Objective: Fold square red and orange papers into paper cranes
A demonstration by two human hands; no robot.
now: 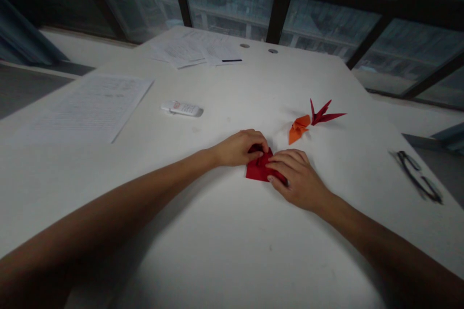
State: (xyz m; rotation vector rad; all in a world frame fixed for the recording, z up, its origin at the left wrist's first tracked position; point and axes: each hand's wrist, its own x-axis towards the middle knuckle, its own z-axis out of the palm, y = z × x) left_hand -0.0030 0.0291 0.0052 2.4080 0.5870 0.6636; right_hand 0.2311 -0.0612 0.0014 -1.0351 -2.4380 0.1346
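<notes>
A sheet of red origami paper (pixel 258 172), folded in part, lies on the white table between my hands. My left hand (pixel 242 148) pinches its upper left part, thumb and fingers closed on a raised flap. From the right, my right hand (pixel 295 176) rests on the paper, its fingers curved over the right edge and the thumb at the lower edge. The fingers hide much of the folds. Just beyond my hands stand an orange folded paper figure (pixel 299 128) and a red paper crane (pixel 322 113), close beside each other.
Eyeglasses (pixel 418 176) lie at the right edge of the white table (pixel 224 251). A white labelled bottle (pixel 181 108) is on its side to the left. Printed sheets (pixel 90 106) lie at the left, more papers (pixel 188 49) at the back. Windows (pixel 228 5) stand behind.
</notes>
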